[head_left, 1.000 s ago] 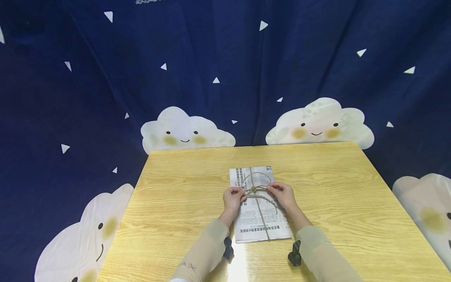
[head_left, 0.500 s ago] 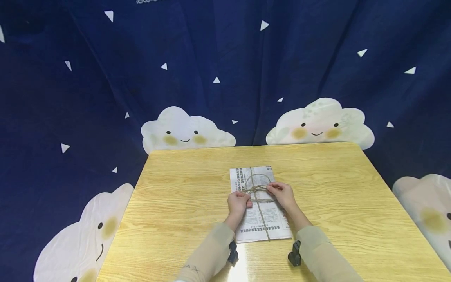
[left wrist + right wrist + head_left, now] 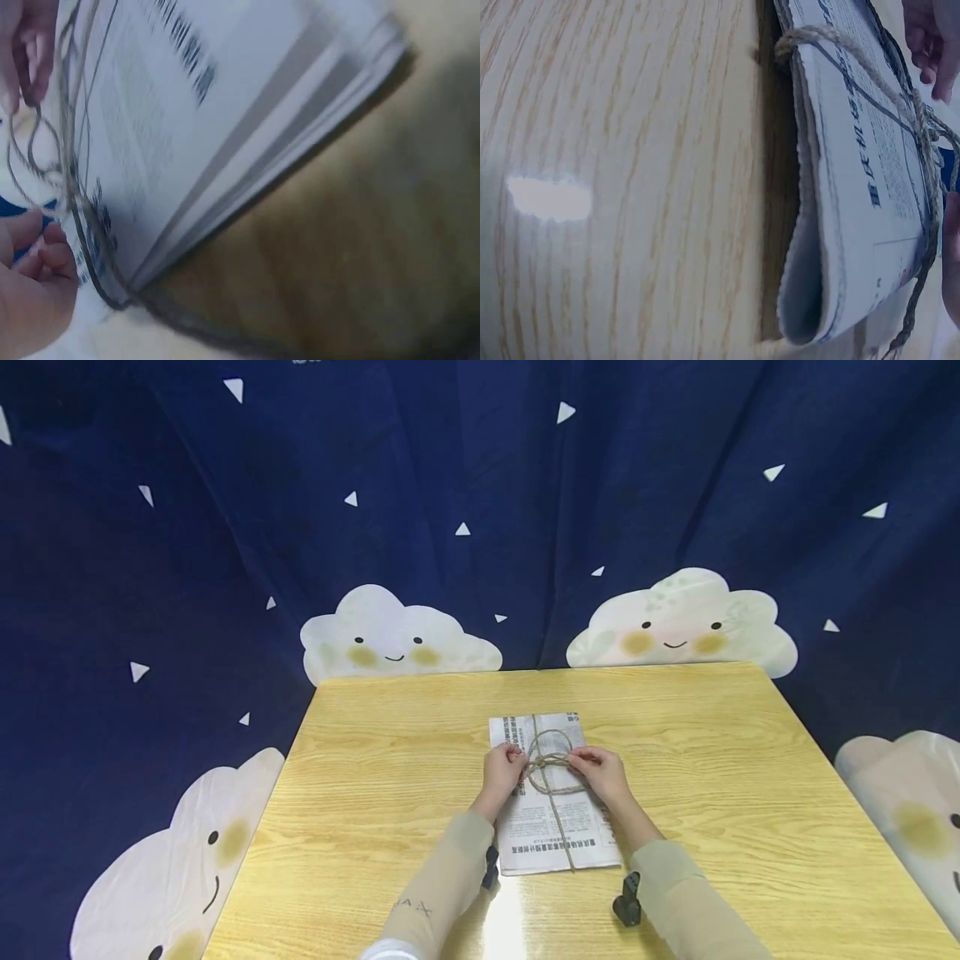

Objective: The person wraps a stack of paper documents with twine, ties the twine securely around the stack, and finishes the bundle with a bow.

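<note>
A folded newspaper stack (image 3: 528,839) lies on the table, bound crosswise with brown twine (image 3: 555,814) that is tied in a bow near its middle. My left hand (image 3: 502,772) is at the left of the knot; in the left wrist view its thumb and fingertips (image 3: 34,225) pinch the twine beside the knot. With thumb and finger, my right hand (image 3: 606,774) pinches the bow's loop on the right. One loose curve of twine arches above the knot and another sweeps below it. In the right wrist view, twine (image 3: 810,36) wraps over the stack's folded edge.
The stack rests on a light wooden table (image 3: 375,760). Behind the table hangs a dark blue curtain (image 3: 420,460) printed with white clouds and triangles. A black wrist device (image 3: 628,900) sits by the right sleeve.
My left hand moved down over the stack's left side, then back up beside the knot. The lower twine curve changed shape into a rounder sweep. My right hand kept its hold on the loop.
</note>
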Demonstrator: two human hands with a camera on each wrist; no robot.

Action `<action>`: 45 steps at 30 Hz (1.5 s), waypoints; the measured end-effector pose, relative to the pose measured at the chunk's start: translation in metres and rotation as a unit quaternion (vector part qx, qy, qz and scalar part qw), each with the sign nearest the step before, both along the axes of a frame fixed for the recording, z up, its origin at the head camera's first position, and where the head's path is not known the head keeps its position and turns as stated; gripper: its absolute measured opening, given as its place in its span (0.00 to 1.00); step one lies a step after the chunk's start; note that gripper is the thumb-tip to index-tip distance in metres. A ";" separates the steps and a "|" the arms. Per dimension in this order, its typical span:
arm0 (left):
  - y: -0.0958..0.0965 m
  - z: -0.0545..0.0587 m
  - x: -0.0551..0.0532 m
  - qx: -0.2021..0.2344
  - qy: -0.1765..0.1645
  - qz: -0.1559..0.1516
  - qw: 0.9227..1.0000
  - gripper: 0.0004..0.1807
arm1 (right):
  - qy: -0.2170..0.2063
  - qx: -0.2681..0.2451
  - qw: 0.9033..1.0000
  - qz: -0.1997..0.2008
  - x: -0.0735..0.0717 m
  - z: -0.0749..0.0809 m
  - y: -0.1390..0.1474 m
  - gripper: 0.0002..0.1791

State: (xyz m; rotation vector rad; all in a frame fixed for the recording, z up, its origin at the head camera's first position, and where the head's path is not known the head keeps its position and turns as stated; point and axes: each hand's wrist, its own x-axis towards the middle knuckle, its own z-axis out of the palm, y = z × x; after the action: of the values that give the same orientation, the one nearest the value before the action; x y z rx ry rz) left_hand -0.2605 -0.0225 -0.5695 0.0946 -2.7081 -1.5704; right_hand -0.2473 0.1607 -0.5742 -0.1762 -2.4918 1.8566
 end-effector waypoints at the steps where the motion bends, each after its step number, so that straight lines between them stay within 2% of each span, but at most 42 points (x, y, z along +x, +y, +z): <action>1: -0.001 0.001 -0.003 -0.002 0.002 -0.010 1.000 0.07 | 0.000 0.003 1.000 -0.001 0.000 0.000 0.000 0.12; 5: 0.000 -0.001 -0.013 -0.001 -0.027 -0.047 0.999 0.16 | 0.000 0.018 1.000 -0.001 0.001 -0.001 0.001 0.12; 8: 0.001 -0.003 -0.018 -0.004 -0.031 -0.069 0.997 0.17 | 0.000 0.033 0.999 0.002 0.002 -0.001 0.001 0.12; 13: 0.003 -0.002 -0.019 -0.021 -0.005 -0.076 0.997 0.13 | -0.001 0.033 0.999 0.007 0.003 -0.001 0.002 0.13; 16: 0.003 -0.003 -0.018 0.002 -0.009 -0.071 0.997 0.09 | 0.000 0.028 1.000 0.003 0.003 -0.001 0.002 0.13; 18: 0.001 -0.004 -0.017 0.041 -0.021 -0.058 0.997 0.06 | 0.003 0.034 0.999 0.004 0.003 0.000 0.002 0.13; 20: -0.001 -0.006 -0.016 0.099 -0.041 -0.035 0.994 0.03 | 0.003 0.031 1.000 0.001 0.002 0.000 0.002 0.13; 23: -0.003 -0.008 -0.013 0.180 -0.066 0.004 0.981 0.02 | 0.001 0.033 0.999 0.001 0.002 -0.001 0.003 0.13; 25: -0.004 -0.010 -0.010 0.209 -0.075 0.025 0.975 0.03 | -0.002 0.034 0.999 0.002 0.002 -0.002 0.003 0.14; 27: -0.005 -0.010 -0.006 0.223 -0.077 0.043 0.971 0.04 | -0.003 0.037 0.999 0.002 0.001 -0.002 0.003 0.14; 31: -0.005 -0.009 0.003 0.225 -0.061 0.072 0.970 0.04 | -0.003 0.038 0.999 0.007 0.001 -0.002 0.003 0.14; 35: -0.003 -0.009 0.012 0.225 -0.051 0.086 0.969 0.05 | -0.003 0.025 1.000 0.008 0.000 -0.002 0.003 0.13; 40: 0.005 -0.009 0.018 0.253 -0.057 0.100 0.961 0.04 | 0.001 0.014 1.000 0.006 0.001 -0.001 0.002 0.12; 43: 0.011 -0.009 0.021 0.244 -0.055 0.127 0.960 0.05 | 0.000 0.009 1.000 0.005 0.001 -0.001 0.001 0.12; 45: 0.014 -0.009 0.023 0.245 -0.057 0.146 0.957 0.06 | -0.002 0.011 1.000 0.005 0.000 -0.001 0.001 0.13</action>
State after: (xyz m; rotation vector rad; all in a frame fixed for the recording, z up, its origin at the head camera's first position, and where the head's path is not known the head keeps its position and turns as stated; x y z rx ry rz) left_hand -0.2378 -0.0083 -0.5784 0.5736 -2.1699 -2.1360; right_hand -0.2469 0.1618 -0.5754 -0.1673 -2.5192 1.8330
